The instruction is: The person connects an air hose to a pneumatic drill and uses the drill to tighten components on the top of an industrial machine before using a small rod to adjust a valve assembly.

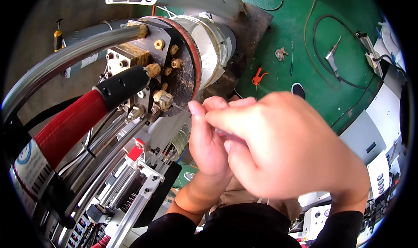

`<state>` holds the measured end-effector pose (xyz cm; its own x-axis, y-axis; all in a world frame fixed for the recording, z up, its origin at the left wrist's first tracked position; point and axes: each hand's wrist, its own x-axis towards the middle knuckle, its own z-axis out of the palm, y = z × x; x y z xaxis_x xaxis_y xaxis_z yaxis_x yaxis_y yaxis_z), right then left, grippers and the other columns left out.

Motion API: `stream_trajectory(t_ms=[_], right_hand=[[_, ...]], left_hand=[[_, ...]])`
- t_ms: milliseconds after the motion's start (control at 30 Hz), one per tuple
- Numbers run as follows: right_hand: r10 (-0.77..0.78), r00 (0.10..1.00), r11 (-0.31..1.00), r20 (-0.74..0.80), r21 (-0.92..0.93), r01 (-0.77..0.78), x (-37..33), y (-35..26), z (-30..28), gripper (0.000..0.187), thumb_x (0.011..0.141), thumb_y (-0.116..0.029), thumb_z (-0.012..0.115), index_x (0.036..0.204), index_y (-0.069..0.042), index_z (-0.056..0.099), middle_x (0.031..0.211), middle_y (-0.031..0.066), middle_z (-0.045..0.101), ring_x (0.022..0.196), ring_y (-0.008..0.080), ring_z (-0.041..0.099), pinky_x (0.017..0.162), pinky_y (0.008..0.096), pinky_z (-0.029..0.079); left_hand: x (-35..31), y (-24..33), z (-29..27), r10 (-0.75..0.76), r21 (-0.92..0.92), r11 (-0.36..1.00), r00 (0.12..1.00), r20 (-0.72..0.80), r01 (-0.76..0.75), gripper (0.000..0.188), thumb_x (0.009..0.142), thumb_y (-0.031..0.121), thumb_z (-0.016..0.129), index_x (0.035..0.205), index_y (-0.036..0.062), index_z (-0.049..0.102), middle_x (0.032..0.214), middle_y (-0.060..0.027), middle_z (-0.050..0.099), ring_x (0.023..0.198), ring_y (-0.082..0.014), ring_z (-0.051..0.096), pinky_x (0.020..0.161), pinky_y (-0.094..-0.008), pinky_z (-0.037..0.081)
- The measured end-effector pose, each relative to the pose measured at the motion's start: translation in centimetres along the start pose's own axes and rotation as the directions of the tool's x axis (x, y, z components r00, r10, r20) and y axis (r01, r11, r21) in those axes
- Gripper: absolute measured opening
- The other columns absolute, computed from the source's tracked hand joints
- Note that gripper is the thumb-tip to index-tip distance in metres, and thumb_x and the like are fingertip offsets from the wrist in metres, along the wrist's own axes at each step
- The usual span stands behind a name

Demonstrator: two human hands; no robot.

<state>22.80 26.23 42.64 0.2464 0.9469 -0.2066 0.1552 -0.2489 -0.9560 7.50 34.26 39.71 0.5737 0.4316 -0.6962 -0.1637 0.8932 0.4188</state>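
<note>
Head view: both hands together, mid-air, just beside the lower edge of the dark round plate (185,80) as seen here. Can't tell if anything touches it.

Right hand (289,145): on top, thumb and fingers pinched narrow, apparently on a small piece (230,135). Only a sliver shows, reddish-dark; can't ID it.

Left hand (209,150): underneath, palm turned up, fingers curled in, thumb up. Whether it grips the piece too, can't tell; right hand blocks it.

The piece sits between the hands, over the left palm.

Around: brass fittings (176,63) on the plate, red hose (74,126) and bent metal pipe (65,56) to the left, pale barrel (213,43) behind. Drill (333,58) and orange air gun (259,77) on the green floor (278,28), well apart from the hands.

Handling, my read: keep the left palm cupped below as a catch; something that small would be easy to drop. Pinch light, fingertips only. Brace the hands against each other, knuckles off the fittings. Tilt the right hand so the piece is visible.
</note>
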Motion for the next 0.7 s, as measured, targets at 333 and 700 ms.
stream_trajectory(t_ms=[333,700], right_hand=[[-0.047,0.996,0.981,-0.071,-0.192,0.033,-1.5,-3.0,2.1,0.024,0.076,-0.02,0.066,0.094,-0.005,0.067,0.071,0.0125,0.066,0.056,0.0298,0.064,0.05,0.0416,0.05],[-0.359,0.871,0.907,-0.335,-0.344,0.242,-4.5,-1.8,6.9,0.025,0.07,-0.015,0.071,0.093,-0.004,0.072,0.074,0.0035,0.057,0.055,0.0147,0.057,0.047,0.0277,0.046]], left_hand=[[-2.8,-0.4,2.2,0.11,0.154,0.982,0.994,0.027,-0.112,0.04,0.108,0.046,0.033,0.118,0.0116,0.052,0.115,-0.0112,0.066,0.121,-0.0294,0.057,0.109,-0.0475,0.04],[-2.6,-0.1,-1.9,0.181,0.186,0.965,0.982,0.044,-0.186,0.038,0.11,0.034,0.024,0.099,0.009,0.05,0.096,-0.0149,0.072,0.11,-0.0336,0.066,0.107,-0.0445,0.043]])
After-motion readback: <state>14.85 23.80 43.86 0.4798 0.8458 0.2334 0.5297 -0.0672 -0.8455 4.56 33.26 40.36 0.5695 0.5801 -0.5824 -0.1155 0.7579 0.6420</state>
